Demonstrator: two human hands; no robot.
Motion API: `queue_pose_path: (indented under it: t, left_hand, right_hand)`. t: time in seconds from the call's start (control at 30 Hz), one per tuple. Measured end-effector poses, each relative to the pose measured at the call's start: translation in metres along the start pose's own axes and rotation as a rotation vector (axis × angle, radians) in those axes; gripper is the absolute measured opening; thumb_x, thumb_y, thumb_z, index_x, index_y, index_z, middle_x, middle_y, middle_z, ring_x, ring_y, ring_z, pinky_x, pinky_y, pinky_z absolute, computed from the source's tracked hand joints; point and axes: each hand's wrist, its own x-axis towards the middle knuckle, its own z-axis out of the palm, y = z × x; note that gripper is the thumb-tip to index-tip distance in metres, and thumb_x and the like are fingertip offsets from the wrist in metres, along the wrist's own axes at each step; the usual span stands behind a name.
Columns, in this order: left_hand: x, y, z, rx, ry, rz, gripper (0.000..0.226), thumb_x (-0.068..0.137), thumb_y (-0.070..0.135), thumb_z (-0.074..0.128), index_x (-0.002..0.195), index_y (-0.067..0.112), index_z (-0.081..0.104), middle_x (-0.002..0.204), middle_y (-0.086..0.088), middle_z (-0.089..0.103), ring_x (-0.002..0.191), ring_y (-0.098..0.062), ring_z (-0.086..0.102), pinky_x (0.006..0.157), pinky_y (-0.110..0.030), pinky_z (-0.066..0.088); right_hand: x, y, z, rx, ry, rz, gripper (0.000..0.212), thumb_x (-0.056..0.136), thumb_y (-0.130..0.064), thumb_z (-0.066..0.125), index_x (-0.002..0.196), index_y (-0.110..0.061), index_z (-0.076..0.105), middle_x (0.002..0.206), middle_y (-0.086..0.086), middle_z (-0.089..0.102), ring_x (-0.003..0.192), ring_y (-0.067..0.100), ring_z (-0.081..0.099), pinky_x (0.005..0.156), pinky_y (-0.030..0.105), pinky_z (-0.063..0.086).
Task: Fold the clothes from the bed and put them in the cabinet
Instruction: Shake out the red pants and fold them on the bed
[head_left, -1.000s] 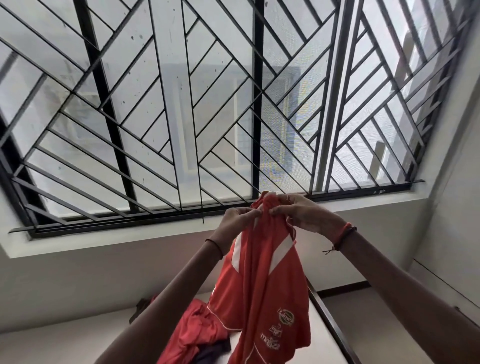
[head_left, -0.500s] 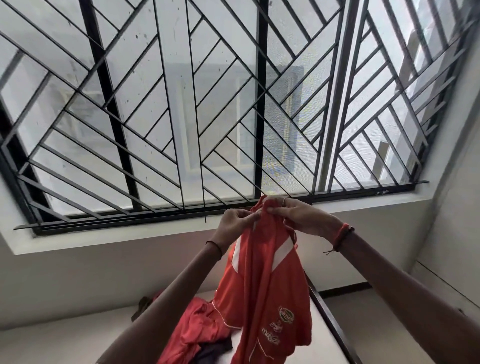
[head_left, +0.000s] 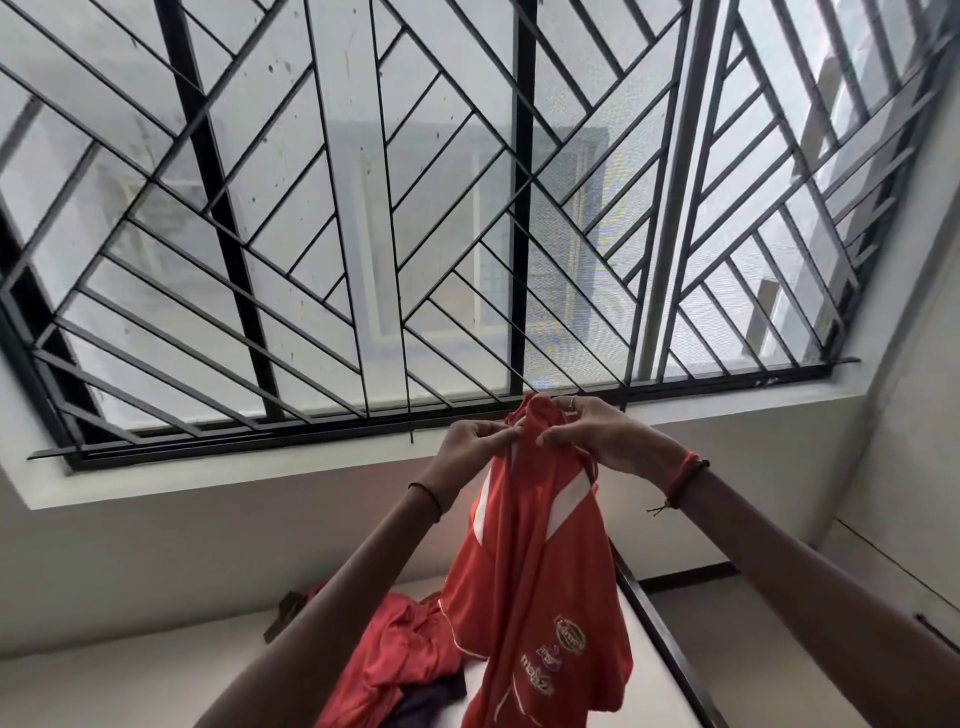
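A red sports shirt (head_left: 540, 582) with white stripes and printed logos hangs in front of me, held up by its top edge. My left hand (head_left: 470, 447) pinches the cloth on the left of that edge, and my right hand (head_left: 597, 436) pinches it on the right, the two hands close together. The shirt's lower part dangles over the bed (head_left: 156, 686). A second red garment (head_left: 400, 654) lies crumpled on the bed below, with a dark piece of clothing (head_left: 431, 699) beside it. No cabinet is in view.
A large window with a black metal grille (head_left: 363, 234) fills the wall ahead, above a white sill (head_left: 260, 473). The bed's dark frame edge (head_left: 660, 634) runs down the right, with floor and a wall beyond it.
The view has shifted slightly and my hands with the shirt sit a little lower in it. My fingers have reworked their hold on the top edge; the shirt still hangs the same way.
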Motion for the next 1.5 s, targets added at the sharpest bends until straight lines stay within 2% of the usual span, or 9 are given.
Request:
queue_pose_path:
  t: [0.13,0.27,0.47,0.6,0.73,1.0,1.2,1.37,1.5]
  left_hand:
    - [0.002,-0.003,-0.001,0.01,-0.005,-0.023,0.02,0.089,0.009,0.062,0.103,-0.004,0.069,0.06,0.015,0.064,0.051,0.013,0.052,0.05,-0.003,0.037]
    - [0.005,-0.007,-0.002,0.029,0.002,-0.023,0.019,0.087,0.01,0.064,0.098,-0.004,0.069,0.075,0.001,0.063,0.056,0.009,0.053,0.057,-0.005,0.04]
    - [0.004,-0.007,0.002,0.019,0.034,-0.005,0.017,0.084,0.009,0.068,0.095,-0.003,0.07,0.061,0.011,0.063,0.051,0.013,0.05,0.054,-0.004,0.038]
    - [0.002,-0.006,0.005,-0.019,0.023,-0.02,0.017,0.088,0.009,0.063,0.099,-0.002,0.069,0.048,0.02,0.06,0.049,0.014,0.051,0.05,-0.003,0.036]
    - [0.002,-0.006,0.007,-0.002,0.012,-0.044,0.022,0.09,0.007,0.06,0.104,-0.009,0.066,0.047,0.02,0.06,0.049,0.013,0.052,0.049,-0.003,0.037]
    - [0.002,-0.008,0.008,0.009,-0.047,-0.031,0.014,0.092,0.016,0.058,0.087,0.007,0.068,0.059,0.016,0.063,0.057,0.007,0.052,0.055,-0.003,0.037]
    - [0.006,-0.017,0.01,0.241,0.03,0.15,0.028,0.076,0.029,0.077,0.09,0.006,0.069,0.074,0.007,0.063,0.065,0.003,0.053,0.065,-0.019,0.042]
    - [0.005,-0.019,0.008,0.467,0.158,0.255,0.024,0.08,0.035,0.073,0.09,0.013,0.07,0.084,0.002,0.07,0.077,-0.008,0.061,0.08,-0.033,0.049]
    - [0.001,-0.02,0.007,0.617,0.184,0.304,0.017,0.083,0.04,0.066,0.088,0.024,0.07,0.087,0.008,0.07,0.084,-0.008,0.064,0.088,-0.039,0.046]
  right_hand:
    - [0.0,0.004,0.0,-0.037,0.088,-0.027,0.034,0.08,0.017,0.057,0.108,-0.003,0.059,0.087,0.009,0.071,0.077,0.015,0.069,0.073,0.022,0.056]
    - [0.001,0.011,0.003,-0.13,0.203,-0.092,0.041,0.079,0.015,0.062,0.118,0.004,0.053,0.095,0.017,0.069,0.083,0.021,0.067,0.08,0.031,0.055]
    - [-0.003,0.014,0.009,-0.259,0.3,-0.202,0.038,0.075,0.01,0.07,0.106,-0.007,0.057,0.084,0.001,0.068,0.075,0.005,0.065,0.068,0.017,0.052]
    - [-0.002,0.015,0.007,-0.341,0.335,-0.255,0.041,0.072,0.008,0.074,0.102,-0.013,0.058,0.084,-0.003,0.068,0.075,-0.002,0.064,0.073,0.015,0.051]
    - [0.001,0.016,0.008,-0.427,0.369,-0.299,0.044,0.068,0.003,0.078,0.094,-0.027,0.058,0.087,-0.002,0.069,0.083,0.008,0.067,0.083,0.028,0.054]
    - [-0.003,0.016,0.005,-0.413,0.326,-0.265,0.042,0.071,-0.001,0.077,0.108,-0.008,0.059,0.092,0.014,0.072,0.089,0.027,0.071,0.081,0.045,0.056]
    - [-0.001,0.018,0.001,-0.318,0.314,-0.219,0.039,0.074,0.0,0.075,0.108,-0.008,0.057,0.089,0.017,0.073,0.086,0.028,0.07,0.081,0.046,0.054]
    - [-0.005,0.017,0.004,-0.241,0.266,-0.198,0.04,0.074,0.003,0.075,0.109,-0.003,0.055,0.091,0.016,0.071,0.084,0.024,0.069,0.077,0.036,0.055]
    - [-0.005,0.02,0.002,-0.148,0.219,-0.157,0.04,0.075,0.004,0.074,0.108,-0.005,0.054,0.095,0.024,0.07,0.086,0.027,0.068,0.082,0.038,0.054]
